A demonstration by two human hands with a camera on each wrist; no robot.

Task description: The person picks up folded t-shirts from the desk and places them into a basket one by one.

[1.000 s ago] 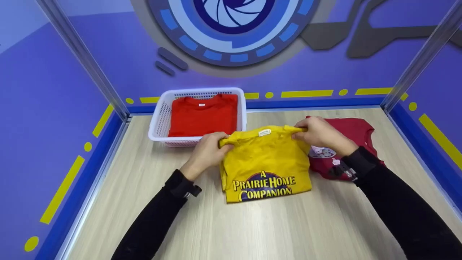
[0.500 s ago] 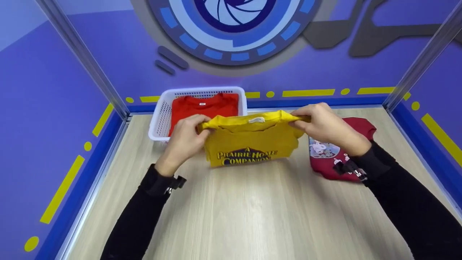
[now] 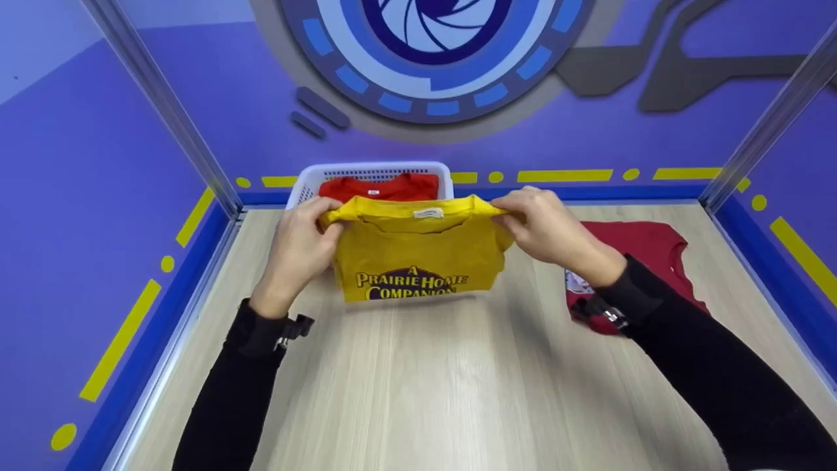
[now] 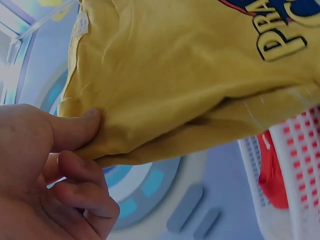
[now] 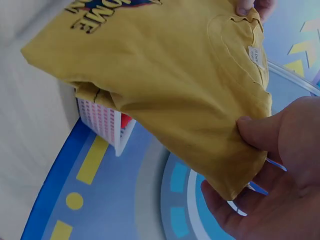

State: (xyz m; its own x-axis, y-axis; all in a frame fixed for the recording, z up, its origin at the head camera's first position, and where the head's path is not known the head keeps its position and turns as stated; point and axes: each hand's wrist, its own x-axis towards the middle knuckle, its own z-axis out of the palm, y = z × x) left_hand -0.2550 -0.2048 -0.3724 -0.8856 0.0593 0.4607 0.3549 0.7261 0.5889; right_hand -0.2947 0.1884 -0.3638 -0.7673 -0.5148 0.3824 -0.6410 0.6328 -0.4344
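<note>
A folded yellow T-shirt [image 3: 418, 252] with dark lettering hangs tilted above the table, in front of the basket. My left hand [image 3: 301, 245] pinches its upper left corner between thumb and fingers, as the left wrist view shows on the shirt's cloth [image 4: 150, 75]. At the opposite upper corner my right hand [image 3: 546, 229] pinches the shoulder, seen closely in the right wrist view. The neckline with a white label [image 3: 428, 213] lies between the two hands. Behind the shirt, a white basket [image 3: 307, 175] holds a folded red T-shirt [image 3: 392, 188], both partly hidden.
A dark red garment [image 3: 654, 252] with a printed picture lies on the table at the right, partly behind the right forearm. The wooden table [image 3: 444, 386] is bordered by blue panels at the back [image 3: 523, 144] and both sides.
Both hands have lifted the yellow T-shirt off the table and carried it leftward and back, so that it now covers much of the basket. The dark red garment stays in place.
</note>
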